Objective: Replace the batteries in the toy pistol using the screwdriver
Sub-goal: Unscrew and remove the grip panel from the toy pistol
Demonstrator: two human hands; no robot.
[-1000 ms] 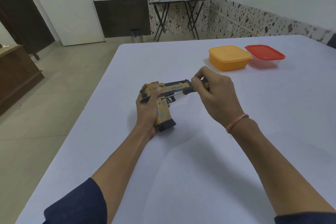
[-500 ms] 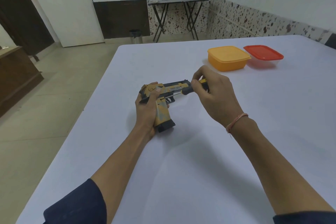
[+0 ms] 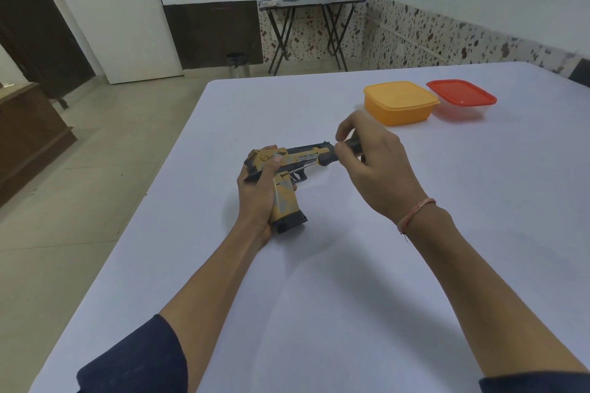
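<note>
yellow toy pistol (image 3: 281,166) gripped by left hand (image 3: 255,198) | right hand (image 3: 373,169) pinches screwdriver (image 3: 322,161)

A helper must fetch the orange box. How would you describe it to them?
On the white table, two lidded boxes sit together at the far right. The orange box is the left one, orange all over; the red box beside it has a clear body.

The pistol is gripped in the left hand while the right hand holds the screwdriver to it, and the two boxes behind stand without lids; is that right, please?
Not quite: the head view shows both boxes lidded, the orange box and the red-lidded box. Otherwise yes: the left hand grips the pistol and the right hand holds the screwdriver to it.
</note>
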